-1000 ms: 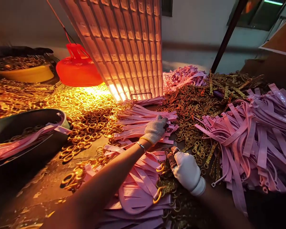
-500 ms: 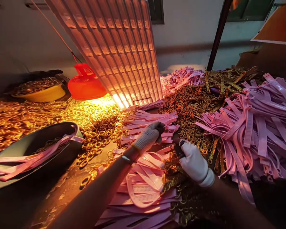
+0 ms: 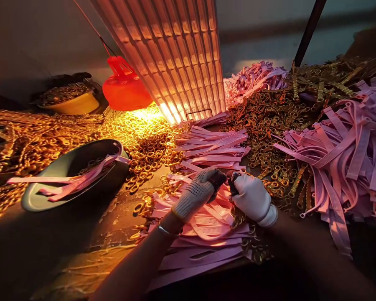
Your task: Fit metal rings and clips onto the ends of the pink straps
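My left hand [image 3: 198, 193], in a knitted dotted glove, is curled with its fingertips meeting my right hand [image 3: 250, 197], which wears a smooth white glove and is closed in a fist. Between the two hands sits a small dark piece [image 3: 230, 180] that I cannot make out clearly. Both hands hover over a stack of pink straps [image 3: 207, 234] with gold rings [image 3: 241, 217] lying among them. A neat bundle of pink straps [image 3: 211, 146] lies just beyond the hands.
A red lamp [image 3: 125, 88] and a ribbed panel [image 3: 181, 54] stand at the back. Gold rings [image 3: 144, 146] cover the table's left; a dark bowl [image 3: 72, 167] holds pink straps. A big heap of pink straps [image 3: 341, 154] lies right, a yellow bowl [image 3: 72, 104] far left.
My left hand has drawn back from the far strap bundle toward my right hand, and the two now meet. The view has shifted, moving everything slightly right and up.
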Tool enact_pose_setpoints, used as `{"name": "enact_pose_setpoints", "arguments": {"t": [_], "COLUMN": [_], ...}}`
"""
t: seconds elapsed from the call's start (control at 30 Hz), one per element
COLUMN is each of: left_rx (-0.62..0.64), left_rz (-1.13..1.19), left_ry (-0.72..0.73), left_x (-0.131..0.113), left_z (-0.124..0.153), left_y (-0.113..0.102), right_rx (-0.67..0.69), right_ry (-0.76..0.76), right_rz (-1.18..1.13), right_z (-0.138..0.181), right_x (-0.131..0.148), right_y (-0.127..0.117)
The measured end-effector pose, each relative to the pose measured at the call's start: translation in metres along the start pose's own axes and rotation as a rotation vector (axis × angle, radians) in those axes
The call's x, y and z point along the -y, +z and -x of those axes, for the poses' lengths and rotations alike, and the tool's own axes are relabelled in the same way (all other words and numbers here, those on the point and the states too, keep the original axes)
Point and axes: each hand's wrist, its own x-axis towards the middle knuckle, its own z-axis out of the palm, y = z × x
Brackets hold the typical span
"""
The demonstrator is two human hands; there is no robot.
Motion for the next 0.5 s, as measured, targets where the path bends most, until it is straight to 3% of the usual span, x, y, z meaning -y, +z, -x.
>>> {"name": "enact_pose_setpoints", "arguments": {"t": [0.1,0.23,0.33,0.43,0.5], "left_rx": [-0.028,-0.073,-0.023,-0.005,-0.028], "left_rz": [-0.279,-0.401,-0.296,-0.053,-0.007], "left_ry": [0.126,0.264,0.245,0.106,0.056], "left_x": [0.010,0.029,0.035,0.033,0.031], "left_z": [0.001,0.002,0.005,0.009,0.012], "left_y": [0.002,0.009,0.010,0.006,0.005], "right_rx": [-0.018,-0.021,0.025,0.098,0.146], "right_ry": [-0.029,-0.057,-0.056,-0.113,-0.152], "right_rz": [-0.038,-0.095,-0.098,-0.079,-0.055], "right_z": [-0.001,-0.002,-0.002,-0.002,-0.004], "right_x": [-0.004,-0.010,-0.011,-0.010,-0.009], "right_y": [0.009,0.020,0.018,0.007,-0.002]}}
